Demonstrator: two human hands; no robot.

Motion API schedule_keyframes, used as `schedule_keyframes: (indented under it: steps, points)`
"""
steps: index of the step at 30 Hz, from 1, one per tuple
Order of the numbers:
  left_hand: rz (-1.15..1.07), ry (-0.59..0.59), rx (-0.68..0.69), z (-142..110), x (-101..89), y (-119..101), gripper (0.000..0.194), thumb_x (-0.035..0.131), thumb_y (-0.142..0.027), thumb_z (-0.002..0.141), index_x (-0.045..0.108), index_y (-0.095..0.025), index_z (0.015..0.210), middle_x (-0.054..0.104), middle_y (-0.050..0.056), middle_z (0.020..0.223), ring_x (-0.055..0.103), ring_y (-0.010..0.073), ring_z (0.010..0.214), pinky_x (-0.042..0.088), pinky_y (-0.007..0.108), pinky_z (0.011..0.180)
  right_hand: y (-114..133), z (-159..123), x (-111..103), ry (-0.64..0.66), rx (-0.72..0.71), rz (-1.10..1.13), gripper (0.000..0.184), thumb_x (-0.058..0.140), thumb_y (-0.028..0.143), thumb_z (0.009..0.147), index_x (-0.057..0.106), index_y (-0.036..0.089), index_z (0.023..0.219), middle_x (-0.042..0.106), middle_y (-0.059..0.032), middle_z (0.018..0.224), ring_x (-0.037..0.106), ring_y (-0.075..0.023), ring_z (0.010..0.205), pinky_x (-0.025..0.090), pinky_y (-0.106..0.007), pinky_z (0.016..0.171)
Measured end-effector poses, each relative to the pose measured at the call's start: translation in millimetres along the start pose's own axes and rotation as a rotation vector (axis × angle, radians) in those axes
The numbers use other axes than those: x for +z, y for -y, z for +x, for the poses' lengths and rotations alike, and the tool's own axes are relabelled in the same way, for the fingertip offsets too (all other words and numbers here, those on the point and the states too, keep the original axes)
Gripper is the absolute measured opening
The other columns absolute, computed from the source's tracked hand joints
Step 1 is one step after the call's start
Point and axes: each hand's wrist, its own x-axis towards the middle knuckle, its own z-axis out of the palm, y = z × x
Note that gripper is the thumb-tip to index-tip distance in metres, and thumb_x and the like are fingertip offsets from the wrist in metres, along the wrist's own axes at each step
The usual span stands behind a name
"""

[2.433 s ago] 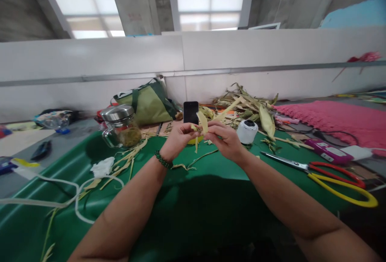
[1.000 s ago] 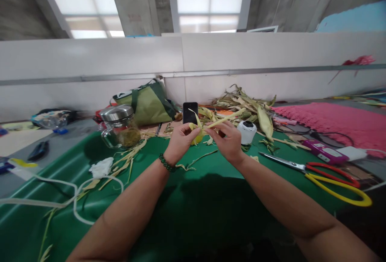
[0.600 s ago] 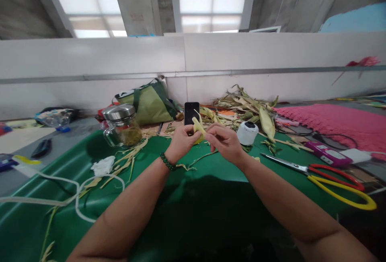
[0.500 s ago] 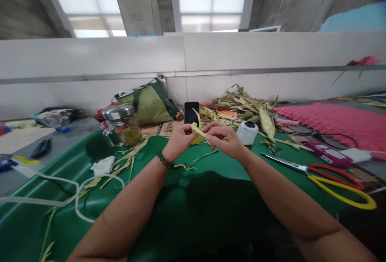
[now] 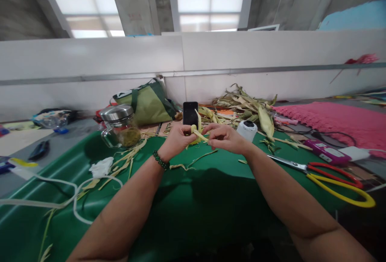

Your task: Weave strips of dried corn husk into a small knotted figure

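Observation:
Both hands meet above a green table cover [image 5: 193,197]. My left hand [image 5: 175,139], with a green bead bracelet on the wrist, pinches a small pale-yellow corn husk strip [image 5: 198,132]. My right hand [image 5: 226,137] is closed on the other end of the same strip, fingers curled. A black phone [image 5: 190,113] stands just behind the hands. A pile of dried corn husks [image 5: 244,107] lies beyond my right hand.
A glass jar with a metal lid [image 5: 120,127] and a green bag [image 5: 147,103] stand at the back left. A white round device [image 5: 247,130] sits by my right hand. Red-and-yellow scissors [image 5: 328,175] lie right. White cord [image 5: 75,197] and husk scraps lie left. Pink cloth [image 5: 340,119] lies far right.
The husk strip stood upright between the fingers earlier; now it lies lower and slanted between both hands. My right hand has turned and dropped slightly. The hands stay in the same place.

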Motion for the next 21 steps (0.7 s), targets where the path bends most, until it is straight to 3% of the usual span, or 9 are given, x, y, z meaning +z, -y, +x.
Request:
schedule_keyframes:
  steps: [6,13,17,21]
  points:
    - [0.202,-0.032,0.008,-3.0,5.1,-0.9,0.014,0.053,-0.022,0.064,0.056,-0.014,0.053,0.041,-0.004,0.049,0.032,0.0083,0.05,0.022,0.021,0.048,-0.8,1.2,8.5,-0.079,0.112,0.032,0.025,0.061,0.028,0.073,0.058,0.015,0.052,0.061,-0.0052,0.088,0.053,-0.0066,0.055,0.044,-0.018,0.044]
    - [0.359,-0.112,-0.038,-3.3,9.6,-0.6,0.021,0.053,-0.022,0.065,0.04,-0.017,0.049,0.034,-0.006,0.047,0.03,0.0081,0.05,0.02,0.023,0.049,-4.3,3.5,21.0,-0.234,0.278,-0.017,0.031,0.062,0.043,0.074,0.056,0.016,0.061,0.054,0.0015,0.059,0.051,-0.008,0.038,0.036,-0.02,0.036]
    - [0.427,-0.161,-0.046,-3.2,12.5,-1.5,0.033,0.055,-0.021,0.065,0.029,-0.019,0.045,0.028,-0.007,0.045,0.026,0.0075,0.048,0.017,0.025,0.049,-5.5,3.0,20.3,-0.23,0.232,-0.093,0.03,0.06,0.038,0.076,0.054,0.016,0.056,0.05,0.0029,0.052,0.049,-0.0073,0.038,0.034,-0.019,0.038]
    - [0.485,-0.197,-0.017,-4.5,15.4,-4.1,0.035,0.056,-0.02,0.067,0.029,-0.018,0.045,0.028,-0.007,0.045,0.026,0.0078,0.048,0.017,0.026,0.05,-5.0,2.4,20.0,-0.246,0.176,-0.158,0.031,0.057,0.032,0.078,0.051,0.016,0.052,0.049,0.0027,0.05,0.047,-0.0067,0.041,0.034,-0.019,0.041]
